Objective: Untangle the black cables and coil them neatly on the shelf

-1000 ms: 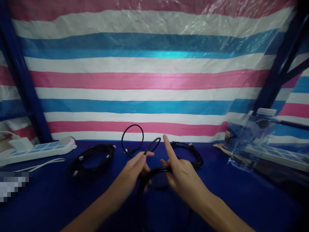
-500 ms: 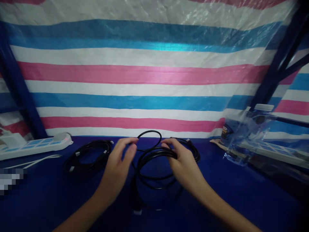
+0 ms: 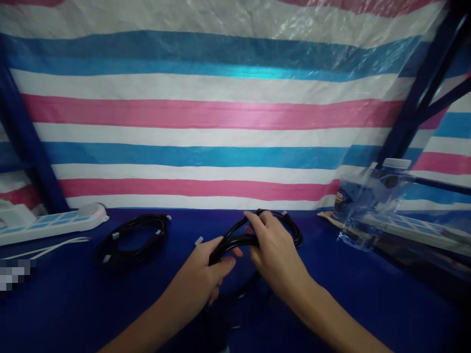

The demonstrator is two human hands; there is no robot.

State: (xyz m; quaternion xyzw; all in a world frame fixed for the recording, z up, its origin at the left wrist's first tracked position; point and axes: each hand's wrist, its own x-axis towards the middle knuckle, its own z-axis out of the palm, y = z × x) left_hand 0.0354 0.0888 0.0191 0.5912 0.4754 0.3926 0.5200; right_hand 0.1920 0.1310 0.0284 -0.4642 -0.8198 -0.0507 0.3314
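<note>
As I watch through the head camera, both bare hands meet near the middle of the blue tabletop [image 3: 73, 304], gripping one coiled black cable [image 3: 237, 241]. My left hand [image 3: 208, 269] curls its fingers around the bundle's left side, thumb toward me. My right hand [image 3: 270, 240] has its fingers closed over the right side of the same bundle, knuckles up. Between the hands the strands arch together, and a looser loop hangs below into shadow, where I cannot tell how it runs. Just beyond the left hand a pale connector [image 3: 199, 240] pokes up; I cannot tell which cable it belongs to.

To the left lies another black coil [image 3: 147, 249], metal-tipped ends showing on its ring. Just behind the right hand is a further black coil [image 3: 296, 233], partly hidden. At far left sits a white power strip [image 3: 47, 225] with white cords [image 3: 69, 241] in front; at right, a clear plastic container [image 3: 362, 228]. Behind everything hangs a striped tarp [image 3: 221, 115].
</note>
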